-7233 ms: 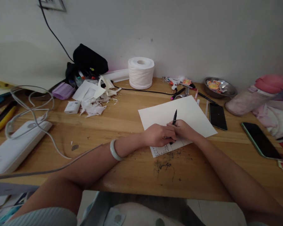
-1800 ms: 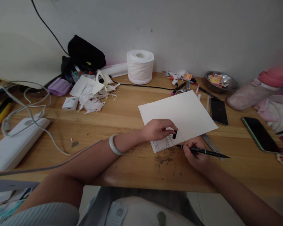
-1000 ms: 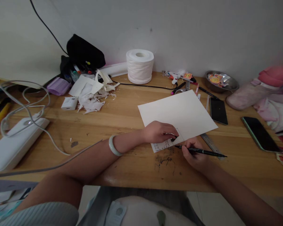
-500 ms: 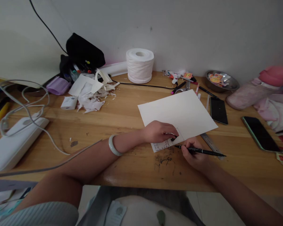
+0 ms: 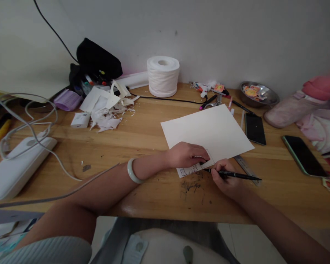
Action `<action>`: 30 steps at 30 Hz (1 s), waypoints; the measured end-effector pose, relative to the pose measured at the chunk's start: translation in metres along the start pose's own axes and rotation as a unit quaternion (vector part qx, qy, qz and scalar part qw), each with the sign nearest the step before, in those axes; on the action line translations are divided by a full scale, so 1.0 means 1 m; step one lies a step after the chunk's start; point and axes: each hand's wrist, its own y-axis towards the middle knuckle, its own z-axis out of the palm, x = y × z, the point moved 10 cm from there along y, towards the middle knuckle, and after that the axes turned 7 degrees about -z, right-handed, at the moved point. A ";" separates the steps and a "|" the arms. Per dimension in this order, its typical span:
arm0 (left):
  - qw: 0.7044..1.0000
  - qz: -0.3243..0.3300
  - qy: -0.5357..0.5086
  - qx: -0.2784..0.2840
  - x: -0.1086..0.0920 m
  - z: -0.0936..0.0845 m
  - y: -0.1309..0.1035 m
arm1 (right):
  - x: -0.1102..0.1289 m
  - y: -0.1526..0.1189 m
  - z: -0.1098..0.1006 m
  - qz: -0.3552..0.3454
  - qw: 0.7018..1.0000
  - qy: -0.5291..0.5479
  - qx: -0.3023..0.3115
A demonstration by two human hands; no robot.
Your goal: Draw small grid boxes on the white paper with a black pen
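Observation:
A white sheet of paper (image 5: 206, 126) lies at an angle on the wooden desk, with small looped marks and a thin-lined rectangle near its lower corner. My left hand (image 5: 188, 154) rests on the sheet, fingers curled round a small black object (image 5: 205, 162) whose shape is mostly hidden. Just right of the drawn corner, my right hand (image 5: 227, 178) pinches a black pen (image 5: 240, 175), its tip pointing left at the paper's lower edge. Dark ink smudges (image 5: 192, 187) mark the desk below.
A metal ruler (image 5: 246, 169) lies beside the right hand. Two phones (image 5: 255, 128), a steel bowl (image 5: 258, 94) and a pink bottle (image 5: 294, 106) stand right. Behind is a paper roll (image 5: 163, 77); paper scraps (image 5: 106, 110), a power bank (image 5: 19, 165) and cables are left.
My left fingers have shifted slightly right with the black object. My right hand and the pen have moved a little left. The paper has stayed in place.

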 end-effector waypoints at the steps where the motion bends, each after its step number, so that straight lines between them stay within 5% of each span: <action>1: 1.000 -0.001 0.004 0.001 0.000 0.000 0.000 | 0.000 0.000 0.000 0.002 1.000 -0.002 -0.001; 12: 0.999 -0.005 0.042 0.012 -0.001 0.001 0.002 | -0.001 0.002 0.004 0.030 0.997 -0.069 0.027; 22: 0.995 0.016 0.097 0.015 -0.005 0.002 0.001 | 0.016 0.008 0.017 -0.039 0.989 -0.116 0.079; 30: 0.994 0.018 0.104 0.015 -0.005 0.003 0.001 | 0.008 0.005 0.022 -0.004 0.987 -0.121 0.104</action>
